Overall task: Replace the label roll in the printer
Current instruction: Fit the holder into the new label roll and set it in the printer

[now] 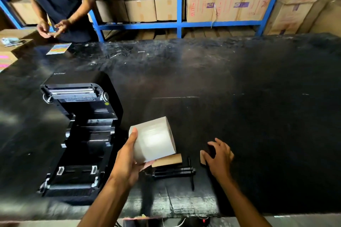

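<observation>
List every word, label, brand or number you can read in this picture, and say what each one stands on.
"ADH": purple strip on a cardboard box on the blue shelf, seen upside down; the rest is cut off.
Red print on the same boxes: too blurred to read.
Logo on the printer lid: too small to read.
Sticker inside the printer lid: unreadable.
Label roll: blank.

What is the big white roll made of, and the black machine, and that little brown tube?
The white roll looks like paper labels: matte white, tightly wound. The printer looks like hard black plastic, smooth with a slight sheen, plus a shiny metal-looking bar on its open lid. The brown tube looks like cardboard: dull, tan.
</observation>
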Demonstrator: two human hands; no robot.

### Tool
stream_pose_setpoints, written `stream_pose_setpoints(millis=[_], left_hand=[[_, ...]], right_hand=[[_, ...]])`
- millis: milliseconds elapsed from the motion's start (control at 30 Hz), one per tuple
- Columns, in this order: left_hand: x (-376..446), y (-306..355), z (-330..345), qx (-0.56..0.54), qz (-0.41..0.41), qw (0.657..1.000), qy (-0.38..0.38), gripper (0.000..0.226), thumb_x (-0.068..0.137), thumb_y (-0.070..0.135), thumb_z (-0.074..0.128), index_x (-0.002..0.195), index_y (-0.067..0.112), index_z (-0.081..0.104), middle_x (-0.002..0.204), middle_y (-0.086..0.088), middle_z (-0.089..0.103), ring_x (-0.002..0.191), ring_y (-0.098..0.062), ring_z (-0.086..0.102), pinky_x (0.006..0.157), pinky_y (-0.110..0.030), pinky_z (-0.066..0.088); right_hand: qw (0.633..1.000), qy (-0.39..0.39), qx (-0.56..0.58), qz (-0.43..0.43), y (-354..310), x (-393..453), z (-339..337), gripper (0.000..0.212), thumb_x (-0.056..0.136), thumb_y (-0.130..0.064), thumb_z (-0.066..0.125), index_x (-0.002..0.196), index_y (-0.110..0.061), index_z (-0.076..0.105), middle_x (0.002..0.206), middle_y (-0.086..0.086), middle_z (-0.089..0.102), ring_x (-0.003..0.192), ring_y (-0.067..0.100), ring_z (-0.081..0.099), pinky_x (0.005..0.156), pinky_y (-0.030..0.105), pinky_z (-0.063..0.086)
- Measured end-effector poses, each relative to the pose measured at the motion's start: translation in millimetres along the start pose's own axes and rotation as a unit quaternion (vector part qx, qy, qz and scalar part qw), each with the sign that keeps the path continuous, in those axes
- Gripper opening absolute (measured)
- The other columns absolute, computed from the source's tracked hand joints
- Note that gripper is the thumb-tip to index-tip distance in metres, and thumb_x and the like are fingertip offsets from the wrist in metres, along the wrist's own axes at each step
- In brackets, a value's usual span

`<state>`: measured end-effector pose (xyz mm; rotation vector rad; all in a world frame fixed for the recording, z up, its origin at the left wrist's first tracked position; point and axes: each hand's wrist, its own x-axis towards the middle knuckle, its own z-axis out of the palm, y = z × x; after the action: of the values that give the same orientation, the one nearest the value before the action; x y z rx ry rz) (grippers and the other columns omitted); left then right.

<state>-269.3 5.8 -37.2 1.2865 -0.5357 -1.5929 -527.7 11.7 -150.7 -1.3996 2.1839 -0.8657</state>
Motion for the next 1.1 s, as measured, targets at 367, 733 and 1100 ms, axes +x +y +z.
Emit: stream_pose_setpoints(millis=[367, 733, 1100], left_hand=[[13, -10, -1, -0.040, -0.022, 0.999, 0.000, 0.025, 0.084, 0.053, 0.057, 0.097, 0.033, 0.062, 0.082, 0.002, 0.078, 0.088, -0.024, 0.069, 0.069, -0.044, 0.058], [20, -11, -13, -0.090, -0.025, 0.996, 0.014, 0.057, 0.073, 0.066, 0.057, 0.119, 0.032, 0.058, 0.118, -0.007, 0.064, 0.108, -0.030, 0.061, 0.066, -0.043, 0.057], [17, -12, 1, -0.113, -0.041, 0.993, 0.004, 0.061, 0.061, 0.066, 0.069, 0.111, 0.032, 0.064, 0.106, -0.007, 0.072, 0.096, -0.029, 0.070, 0.069, -0.047, 0.059]], right_hand=[[0.989, -0.096, -0.109, -0.038, -30, -50, 5, 0.041, 0.076, -0.058, 0.061, 0.075, -0.017, 0.064, 0.116, 0.011, 0.065, 0.098, 0.025, 0.056, 0.081, 0.033, 0.039], [0.982, 0.005, 0.186, 0.027, -53, -15, -68, 0.015, 0.078, -0.018, 0.074, 0.075, -0.020, 0.060, 0.067, -0.009, 0.063, 0.059, -0.001, 0.061, 0.052, 0.006, 0.043], [0.925, 0.005, 0.379, 0.025, -94, -10, -79, 0.007, 0.084, -0.017, 0.068, 0.089, -0.014, 0.063, 0.076, 0.004, 0.071, 0.069, 0.015, 0.070, 0.060, 0.023, 0.057]])
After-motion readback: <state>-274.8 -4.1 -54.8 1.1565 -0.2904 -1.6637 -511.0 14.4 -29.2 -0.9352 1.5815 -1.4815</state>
